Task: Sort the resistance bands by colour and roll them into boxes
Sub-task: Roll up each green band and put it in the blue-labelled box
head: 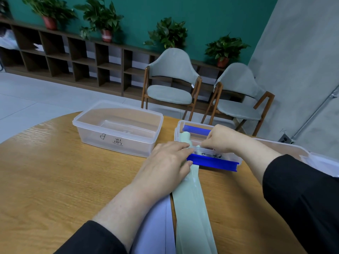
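A long pale green resistance band (192,208) runs from the table's near edge up to the small clear box with blue clips (216,160). Its far end is a small roll (186,137) lying over the box's left rim. My left hand (168,162) lies on the band just before the box, fingers curled on it. At the box's front rim, my right hand (222,138) pinches the band's rolled end. A pale lilac band (156,228) lies beside the green one, partly under my left forearm. A larger clear box (117,127) stands empty to the left.
The round wooden table (55,180) drops off to grey floor at left. A clear lid or tray (315,158) lies at the right edge behind my right arm. Two grey chairs (170,85) stand past the table, before a low shelf with potted plants.
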{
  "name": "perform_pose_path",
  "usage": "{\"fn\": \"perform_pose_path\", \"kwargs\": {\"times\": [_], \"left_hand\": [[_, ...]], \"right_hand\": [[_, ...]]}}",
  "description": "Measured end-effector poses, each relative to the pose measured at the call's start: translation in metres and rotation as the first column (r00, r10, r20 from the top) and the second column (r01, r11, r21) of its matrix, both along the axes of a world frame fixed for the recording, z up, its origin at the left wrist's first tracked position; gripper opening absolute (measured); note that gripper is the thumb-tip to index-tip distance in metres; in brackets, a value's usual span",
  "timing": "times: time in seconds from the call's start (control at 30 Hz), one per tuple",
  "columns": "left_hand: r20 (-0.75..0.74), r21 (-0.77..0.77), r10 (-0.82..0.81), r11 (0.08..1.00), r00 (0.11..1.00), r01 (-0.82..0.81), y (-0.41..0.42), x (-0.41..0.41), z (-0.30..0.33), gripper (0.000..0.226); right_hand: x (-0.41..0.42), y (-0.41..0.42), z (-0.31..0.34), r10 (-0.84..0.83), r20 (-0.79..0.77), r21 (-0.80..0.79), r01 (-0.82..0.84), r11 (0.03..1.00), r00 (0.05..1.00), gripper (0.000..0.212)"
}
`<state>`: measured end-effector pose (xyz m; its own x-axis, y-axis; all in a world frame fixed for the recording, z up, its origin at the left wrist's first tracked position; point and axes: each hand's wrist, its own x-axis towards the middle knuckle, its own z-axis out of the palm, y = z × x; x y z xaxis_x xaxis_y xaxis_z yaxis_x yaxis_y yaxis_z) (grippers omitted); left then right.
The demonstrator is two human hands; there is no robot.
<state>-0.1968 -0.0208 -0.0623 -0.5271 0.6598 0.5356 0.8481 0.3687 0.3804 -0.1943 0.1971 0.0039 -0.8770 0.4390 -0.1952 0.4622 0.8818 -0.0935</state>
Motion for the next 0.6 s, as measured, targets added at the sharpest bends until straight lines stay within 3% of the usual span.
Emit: {"fn": "perform_pose_path", "kwargs": {"times": [0.1, 0.23, 0.43, 0.6], "left_hand": [[0.007, -0.002, 0.005, 1.000, 1.000, -0.005, 0.001, 0.000, 0.001, 0.035], [0.023, -0.014, 0.001, 1.000, 1.000, -0.001, -0.001, 0.000, 0.001, 0.036], [0.028, -0.025, 0.000, 1.000, 1.000, 0.001, 0.000, 0.000, 0.002, 0.037], [0.039, -0.022, 0.003, 1.000, 0.999, -0.002, -0.002, 0.001, 0.004, 0.036]], "right_hand": [[-0.005, 0.003, -0.003, -0.084, 0.011, 0.043, 0.084, 0.996, 0.996, 0.040], [-0.012, 0.003, -0.003, -0.147, 0.112, 0.141, 0.131, 0.981, 0.983, 0.037], [-0.006, 0.009, -0.002, -0.135, 0.164, 0.159, 0.109, 0.981, 0.977, 0.026], [-0.003, 0.008, -0.004, -0.135, 0.110, 0.123, 0.121, 0.985, 0.985, 0.026]]}}
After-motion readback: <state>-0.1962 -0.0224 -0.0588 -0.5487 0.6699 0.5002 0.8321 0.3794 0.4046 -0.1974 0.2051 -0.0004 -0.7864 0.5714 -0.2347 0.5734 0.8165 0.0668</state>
